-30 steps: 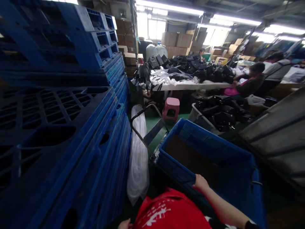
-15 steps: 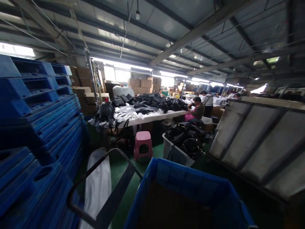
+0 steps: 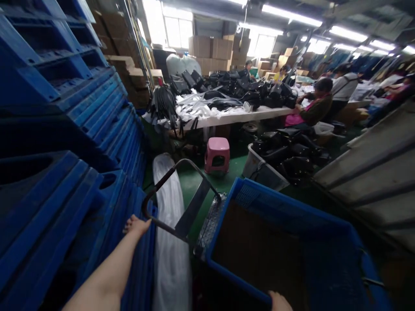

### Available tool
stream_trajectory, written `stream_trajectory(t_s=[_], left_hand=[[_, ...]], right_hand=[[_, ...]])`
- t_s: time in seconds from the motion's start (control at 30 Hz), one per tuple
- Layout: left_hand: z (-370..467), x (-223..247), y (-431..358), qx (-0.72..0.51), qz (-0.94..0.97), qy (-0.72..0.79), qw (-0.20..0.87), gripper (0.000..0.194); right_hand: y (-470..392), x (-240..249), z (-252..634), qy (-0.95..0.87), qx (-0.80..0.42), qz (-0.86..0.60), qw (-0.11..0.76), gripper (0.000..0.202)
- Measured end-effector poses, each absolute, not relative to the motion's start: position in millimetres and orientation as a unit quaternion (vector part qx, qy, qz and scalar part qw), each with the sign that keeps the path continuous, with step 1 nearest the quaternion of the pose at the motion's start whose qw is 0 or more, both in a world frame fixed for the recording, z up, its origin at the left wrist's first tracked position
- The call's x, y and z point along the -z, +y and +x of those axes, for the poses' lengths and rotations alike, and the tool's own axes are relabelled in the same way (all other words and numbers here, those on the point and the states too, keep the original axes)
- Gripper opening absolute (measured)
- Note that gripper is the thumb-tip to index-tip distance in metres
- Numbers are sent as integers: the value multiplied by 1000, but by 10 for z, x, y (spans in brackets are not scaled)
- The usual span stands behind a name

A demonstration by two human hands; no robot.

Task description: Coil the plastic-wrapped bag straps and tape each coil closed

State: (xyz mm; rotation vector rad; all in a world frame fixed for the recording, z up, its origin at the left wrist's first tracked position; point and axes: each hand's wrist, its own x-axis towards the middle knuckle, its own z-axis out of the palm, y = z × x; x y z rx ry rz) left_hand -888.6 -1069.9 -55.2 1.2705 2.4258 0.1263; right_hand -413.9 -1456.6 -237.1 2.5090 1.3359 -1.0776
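My left hand [image 3: 137, 225] reaches out on the left with its fingers apart and nothing in it. It is beside the curved metal handle [image 3: 164, 179] of a cart, close to its lower bend; whether they touch is unclear. At the bottom edge my right hand [image 3: 280, 301] is partly cut off, its fingers over the near rim of a large blue plastic crate [image 3: 238, 276]. The crate sits on the cart's textured metal platform [image 3: 209, 223]. Inside, its bottom looks brown and dark.
Blue pallets [image 3: 97, 116] are stacked on the left. A clear plastic roll [image 3: 170, 259] lies beside the cart. Ahead stand a pink stool [image 3: 217, 154], a bin [image 3: 264, 170] of black items and a loaded table [image 3: 223, 119] with people working. A pale ribbed panel [image 3: 372, 172] stands right.
The view has tilted down and turned left, so the cart and crate show more fully. Both my hands have come into view, the left by the handle, the right at the crate's rim.
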Motion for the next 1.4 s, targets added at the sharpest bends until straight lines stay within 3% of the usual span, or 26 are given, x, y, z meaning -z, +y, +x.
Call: stream_trajectory(t_s=[0.07, 0.17, 0.33, 0.43, 0.53, 0.63, 0.8, 1.0, 1.4], left_hand=[[-8967, 721, -10236, -54, 462, 862, 199, 92], [-9089, 972, -9761, -64, 457, 854, 241, 91], [-9245, 1247, -9537, -112, 425, 829, 345, 38], [-9160, 1302, -9618, -149, 411, 815, 380, 23], [-8815, 1246, -9914, -163, 423, 770, 449, 29], [-8199, 1101, -10463, -157, 458, 691, 536, 47], [-7055, 897, -11475, -157, 506, 634, 564, 67], [-6523, 775, -11832, -178, 479, 632, 583, 63], [-5911, 853, -12705, -143, 508, 626, 573, 50]], right_hand=[[-14362, 2301, -4323, 463, 394, 793, 41, 73], [-14076, 2206, -4642, 472, 443, 762, -2, 76], [-14035, 2182, -4889, 461, 436, 773, 21, 73], [-14107, 2135, -4885, 450, 418, 789, 32, 76], [-14011, 2017, -4856, 433, 442, 785, 25, 75], [-13820, 1910, -4809, 423, 479, 769, 2, 72], [-13795, 1868, -4865, 422, 461, 780, -30, 71], [-14038, 2032, -5163, 399, 349, 847, -33, 52], [-14822, 2337, -4534, 380, 310, 871, -26, 58]])
